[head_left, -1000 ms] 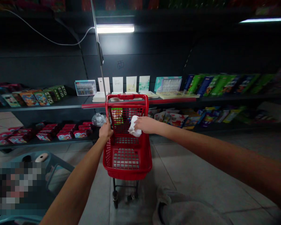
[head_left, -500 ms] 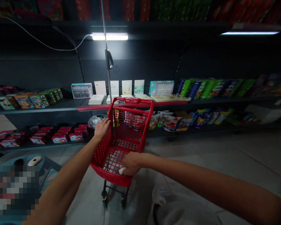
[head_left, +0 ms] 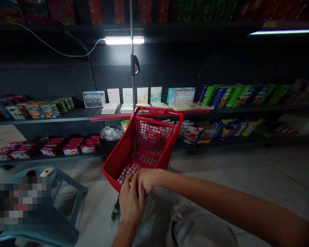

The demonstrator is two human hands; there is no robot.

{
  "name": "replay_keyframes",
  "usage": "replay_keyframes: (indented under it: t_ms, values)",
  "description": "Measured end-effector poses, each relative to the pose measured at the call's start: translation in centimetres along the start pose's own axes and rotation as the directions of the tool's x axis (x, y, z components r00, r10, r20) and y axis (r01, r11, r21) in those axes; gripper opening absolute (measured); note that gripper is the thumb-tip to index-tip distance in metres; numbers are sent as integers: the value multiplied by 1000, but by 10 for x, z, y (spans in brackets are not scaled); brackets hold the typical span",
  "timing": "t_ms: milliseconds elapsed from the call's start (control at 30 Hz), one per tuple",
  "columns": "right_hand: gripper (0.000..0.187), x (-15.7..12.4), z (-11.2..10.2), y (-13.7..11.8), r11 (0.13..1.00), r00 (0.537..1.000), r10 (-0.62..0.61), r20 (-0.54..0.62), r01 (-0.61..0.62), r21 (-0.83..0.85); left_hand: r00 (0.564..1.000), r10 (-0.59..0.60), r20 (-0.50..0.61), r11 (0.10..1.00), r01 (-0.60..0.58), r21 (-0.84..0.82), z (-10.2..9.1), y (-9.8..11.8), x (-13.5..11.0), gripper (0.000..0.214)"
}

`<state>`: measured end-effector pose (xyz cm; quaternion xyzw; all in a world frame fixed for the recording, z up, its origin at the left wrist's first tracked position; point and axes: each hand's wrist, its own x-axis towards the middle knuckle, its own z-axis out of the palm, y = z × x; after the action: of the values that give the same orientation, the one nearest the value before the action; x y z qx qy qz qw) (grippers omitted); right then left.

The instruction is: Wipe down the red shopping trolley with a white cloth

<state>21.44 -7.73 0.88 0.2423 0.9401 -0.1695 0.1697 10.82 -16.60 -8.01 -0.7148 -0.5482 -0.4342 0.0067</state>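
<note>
Both left hand point(head_left: 130, 201) and right hand point(head_left: 149, 180) clamp the near rim of a tilted red plastic wheeled basket point(head_left: 115, 161), which could topple if they slip

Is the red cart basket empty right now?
Seems empty: the red cart basket shows a bare mesh floor, but the left hand and right hand cover its near end, so there I cannot tell.

Bare forearms point(head_left: 221, 200) and loose, pale grey trousers point(head_left: 201, 230) with a dark seam.
</note>
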Motion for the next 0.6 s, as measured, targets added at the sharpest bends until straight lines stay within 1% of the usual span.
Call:
replay_keyframes:
  t_ms: [67, 133, 200, 233, 267, 300, 367, 400, 433, 467, 533, 600]
  values:
    - [27, -4, -4, 7, 997, 996, 61, 64, -57, -60, 1000, 12, -22, 999, -11, 32, 4, -11, -9, 38]
    - [30, -12, -10, 20, 985, 982, 150, 115, -138, -106, 997, 69, -21, 995, -68, 70, 6, -23, -10, 33]
    - [30, -22, -18, 39, 966, 970, 224, 93, -209, -151, 990, 135, -28, 986, -132, 97, 4, -35, -9, 30]
    - [27, -28, -22, 50, 952, 964, 264, 44, -252, -174, 987, 153, -41, 984, -149, 98, 3, -41, -8, 28]
    - [24, -35, -27, 62, 927, 945, 324, -42, -326, -185, 985, 161, -56, 984, -155, 92, 1, -47, -7, 26]
    - [21, -43, -33, 73, 892, 908, 394, -144, -415, -177, 984, 162, -72, 984, -156, 83, -1, -53, -7, 25]
    - [21, -62, -44, 95, 807, 783, 529, -327, -583, -91, 983, 159, -93, 986, -153, 68, -6, -66, -4, 23]
    - [24, -72, -50, 104, 779, 737, 560, -378, -624, -64, 983, 156, -99, 987, -151, 62, -9, -72, -2, 23]
    - [28, -82, -55, 113, 761, 707, 576, -411, -647, -47, 983, 152, -102, 988, -146, 55, -11, -79, 0, 22]
    - [31, -93, -59, 119, 750, 688, 582, -433, -660, -42, 984, 145, -104, 989, -141, 46, -14, -85, 2, 23]
    - [30, -111, -63, 128, 735, 668, 586, -459, -676, -45, 985, 135, -108, 991, -133, 21, -17, -98, 5, 24]
    - [23, -123, -56, 130, 726, 658, 586, -472, -686, -55, 985, 131, -115, 991, -134, -16, -20, -110, 8, 25]
